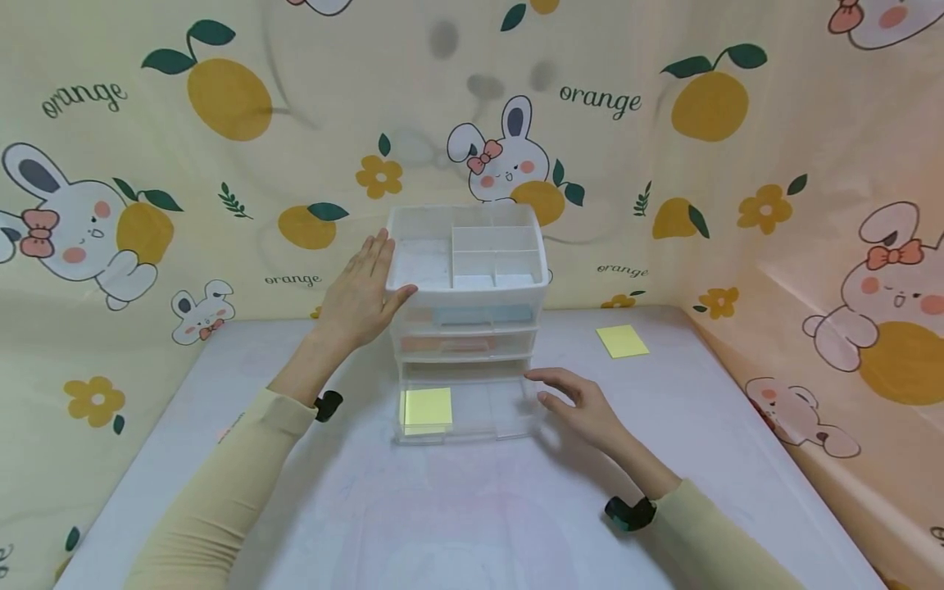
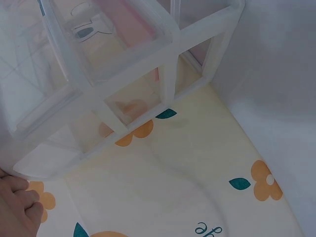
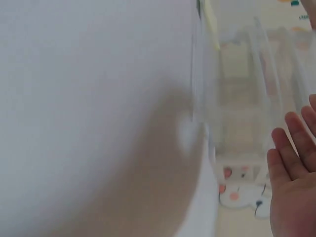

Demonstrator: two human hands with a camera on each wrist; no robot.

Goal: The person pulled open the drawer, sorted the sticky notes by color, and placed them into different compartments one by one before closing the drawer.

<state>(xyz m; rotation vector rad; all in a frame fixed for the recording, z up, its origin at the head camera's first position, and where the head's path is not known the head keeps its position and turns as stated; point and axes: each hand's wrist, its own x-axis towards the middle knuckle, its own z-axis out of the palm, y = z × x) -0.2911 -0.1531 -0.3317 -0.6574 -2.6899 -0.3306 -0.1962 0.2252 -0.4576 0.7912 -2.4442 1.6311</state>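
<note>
Two hands [image 1: 356, 293] [image 1: 586, 410], one organizer [image 1: 475, 281], three drawers [image 1: 413, 319] [image 1: 509, 345] [image 1: 475, 424], two yellow notes [image 1: 428, 406] [image 1: 623, 342], two wrist cameras [image 1: 329, 406] [image 1: 630, 514]

Table [image 1: 457, 516] — drawer unit [image 1: 469, 324], yellow note [image 1: 623, 341]

The organizer [image 1: 472, 288] is white, sticky notes [image 1: 428, 408] yellow, backdrop [image 1: 354, 90] rabbit-printed, middle drawer [image 1: 460, 345] perhaps orange inside.

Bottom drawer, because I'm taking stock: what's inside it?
Inside the pulled-out bottom drawer is a yellow paper square, toward the left in the head view. Whatever lies beneath it is covered.
</note>
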